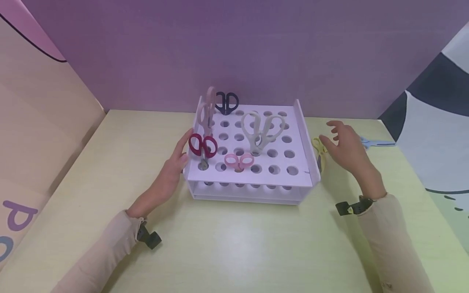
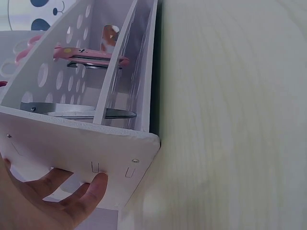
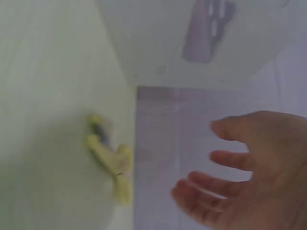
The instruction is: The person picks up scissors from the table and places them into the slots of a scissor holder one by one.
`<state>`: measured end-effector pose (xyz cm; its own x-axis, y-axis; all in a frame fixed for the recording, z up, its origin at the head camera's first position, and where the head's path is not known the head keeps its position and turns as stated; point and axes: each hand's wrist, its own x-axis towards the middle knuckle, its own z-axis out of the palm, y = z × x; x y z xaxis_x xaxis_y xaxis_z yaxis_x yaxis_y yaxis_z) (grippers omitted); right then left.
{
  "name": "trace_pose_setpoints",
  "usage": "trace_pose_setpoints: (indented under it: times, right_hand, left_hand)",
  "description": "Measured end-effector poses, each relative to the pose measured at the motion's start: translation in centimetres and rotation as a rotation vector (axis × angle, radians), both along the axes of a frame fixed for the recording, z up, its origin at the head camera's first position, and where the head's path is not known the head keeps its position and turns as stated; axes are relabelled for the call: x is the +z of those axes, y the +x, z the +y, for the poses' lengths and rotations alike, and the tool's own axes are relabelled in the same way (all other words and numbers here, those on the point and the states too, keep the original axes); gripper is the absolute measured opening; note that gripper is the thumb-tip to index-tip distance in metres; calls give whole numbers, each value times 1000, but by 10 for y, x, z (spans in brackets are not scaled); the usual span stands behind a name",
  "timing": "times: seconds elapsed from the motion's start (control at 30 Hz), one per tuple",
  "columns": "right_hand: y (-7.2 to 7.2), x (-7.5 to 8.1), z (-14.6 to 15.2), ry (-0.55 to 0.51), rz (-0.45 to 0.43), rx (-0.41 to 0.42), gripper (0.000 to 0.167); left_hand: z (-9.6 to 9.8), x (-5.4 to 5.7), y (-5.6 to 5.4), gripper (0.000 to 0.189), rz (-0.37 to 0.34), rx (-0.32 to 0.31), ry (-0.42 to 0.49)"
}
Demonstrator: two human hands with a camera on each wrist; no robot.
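A white rack (image 1: pixel 264 179) with rows of round holes stands on the table. My left hand (image 1: pixel 170 169) rests against its left side panel; in the left wrist view the fingertips (image 2: pixel 98 184) touch that panel. My right hand (image 1: pixel 348 148) hovers right of the rack, fingers spread and loosely bent, holding nothing. Yellow scissors (image 1: pixel 321 152) lie on the table between that hand and the rack, blurred in the right wrist view. Upright in the rack's holes are dark red scissors (image 1: pixel 203 145), pink scissors (image 1: pixel 239 161), white scissors (image 1: pixel 257 136), black scissors (image 1: pixel 226 103) and pale pink scissors (image 1: pixel 207 112).
Blue scissors (image 1: pixel 381 143) lie on the table (image 1: pixel 242 244) beyond my right hand. A purple panel (image 1: pixel 256 53) rises behind the rack. Printed panels stand at the left (image 1: pixel 36 134) and right (image 1: pixel 439 150) of the table.
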<state>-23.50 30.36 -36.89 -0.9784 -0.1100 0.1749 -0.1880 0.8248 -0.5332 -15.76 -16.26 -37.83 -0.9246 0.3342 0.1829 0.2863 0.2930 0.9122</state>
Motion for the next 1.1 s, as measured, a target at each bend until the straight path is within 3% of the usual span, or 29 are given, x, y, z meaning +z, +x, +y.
trace_pose_setpoints:
  times: [0.2,0.5,0.9,1.1]
  right_hand:
    - [-11,-19,12,160,-229,48,67]
    - [-13,-29,17,248,-335,85,60]
    - [-7,-27,25,258,-234,29,41]
    - [-9,-33,31,254,-114,62,34]
  left_hand:
    - [-1,-2,-1,56,5,-6,19]
    - [-1,-1,-1,56,1,0,18]
    - [0,-1,-1,57,3,1,23]
    - [0,-2,-2,57,2,4,24]
